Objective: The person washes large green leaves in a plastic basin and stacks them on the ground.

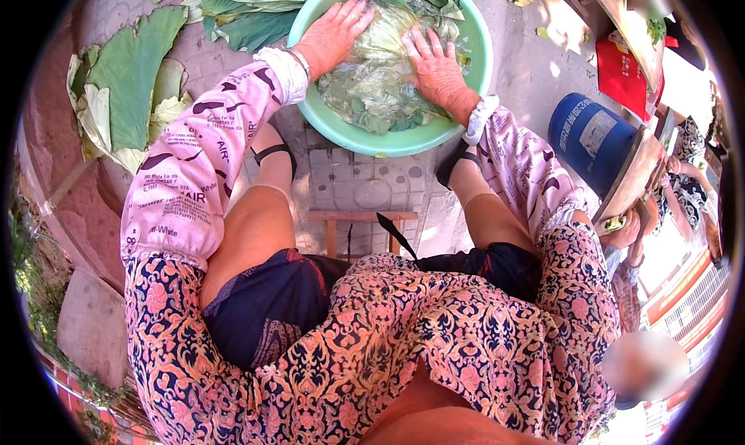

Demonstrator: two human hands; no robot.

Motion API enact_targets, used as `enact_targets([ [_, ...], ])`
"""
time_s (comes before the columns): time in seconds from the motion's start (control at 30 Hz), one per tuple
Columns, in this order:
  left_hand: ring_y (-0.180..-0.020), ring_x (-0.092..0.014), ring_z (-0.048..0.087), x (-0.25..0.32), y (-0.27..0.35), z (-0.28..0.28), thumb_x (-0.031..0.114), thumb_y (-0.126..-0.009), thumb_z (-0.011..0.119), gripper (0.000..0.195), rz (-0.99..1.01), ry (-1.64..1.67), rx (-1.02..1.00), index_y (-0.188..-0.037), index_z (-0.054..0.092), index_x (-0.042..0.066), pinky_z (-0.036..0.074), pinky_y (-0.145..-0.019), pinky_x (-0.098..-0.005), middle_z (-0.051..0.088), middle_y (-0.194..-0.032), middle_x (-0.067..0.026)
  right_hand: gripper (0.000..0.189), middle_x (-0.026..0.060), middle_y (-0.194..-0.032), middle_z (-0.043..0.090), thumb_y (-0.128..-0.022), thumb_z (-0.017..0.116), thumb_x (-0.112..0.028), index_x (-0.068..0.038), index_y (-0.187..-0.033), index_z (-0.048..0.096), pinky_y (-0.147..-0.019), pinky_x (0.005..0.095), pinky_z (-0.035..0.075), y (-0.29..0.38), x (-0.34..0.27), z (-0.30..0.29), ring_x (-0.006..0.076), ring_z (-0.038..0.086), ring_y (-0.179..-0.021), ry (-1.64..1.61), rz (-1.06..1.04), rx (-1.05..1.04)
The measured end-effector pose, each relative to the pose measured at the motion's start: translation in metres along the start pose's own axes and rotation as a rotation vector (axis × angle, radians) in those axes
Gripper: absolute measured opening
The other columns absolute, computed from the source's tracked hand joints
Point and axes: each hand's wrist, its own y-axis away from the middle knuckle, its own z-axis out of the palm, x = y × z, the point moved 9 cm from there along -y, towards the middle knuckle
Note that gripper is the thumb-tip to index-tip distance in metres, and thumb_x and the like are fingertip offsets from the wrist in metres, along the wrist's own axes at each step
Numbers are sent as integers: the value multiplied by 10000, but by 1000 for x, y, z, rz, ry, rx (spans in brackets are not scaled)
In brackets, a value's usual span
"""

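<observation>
A light green plastic basin [387,148] stands on the paved ground before me, holding water and large soaked green leaves [372,67]. My left hand [337,35] lies over the basin's left side, its fingers spread on the wet leaves at the water's surface. On the right side of the basin, my right hand [436,72] presses on the same leaves with the fingers apart and the fingertips wet. Neither hand is seen to grip a leaf. Pink printed sleeve covers reach down to both wrists.
Large flat green leaves [137,67] lie on the ground at left, with more leaves [256,14] beside the basin. A blue plastic barrel [588,139] and a red bag [620,75] are at right. Other people stand or sit along the right edge. A wooden stool [364,216] is between my legs.
</observation>
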Motion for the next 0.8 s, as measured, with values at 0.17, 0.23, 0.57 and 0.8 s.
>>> enact_targets([
  [0.17,-1351,-279,281,-4,2,16,264,-717,706,843,5,-16,8,-1417,281,66,232,-1101,-385,310,-1452,-139,753,129,-1450,315,-777,664,-337,-97,-1401,318,-1035,547,272,-5,1,4,342,315,-1317,5,-36,-80],
  [0.23,-1343,-288,293,-6,5,14,236,-716,708,823,6,66,-8,-1407,296,62,245,-1095,-386,320,-1443,-146,694,138,-1418,357,-771,664,-309,-70,-1354,373,-1029,525,285,3,1,-7,336,342,-1297,-55,-4,-3],
  [0.57,-1173,-331,478,-31,63,-40,212,-858,607,438,-131,607,124,-1260,492,79,407,-972,-390,460,-1321,-153,229,125,-1010,557,-737,584,-61,-48,-963,547,-898,417,420,28,8,-35,300,526,-1067,-85,-62,-83],
  [0.8,-968,-297,605,-63,72,-104,212,-883,575,319,-115,826,162,-1132,577,13,469,-858,-360,628,-1030,-176,175,162,-945,608,-830,508,-114,-60,-990,554,-755,449,508,-13,31,-115,355,624,-868,-105,-44,46],
])
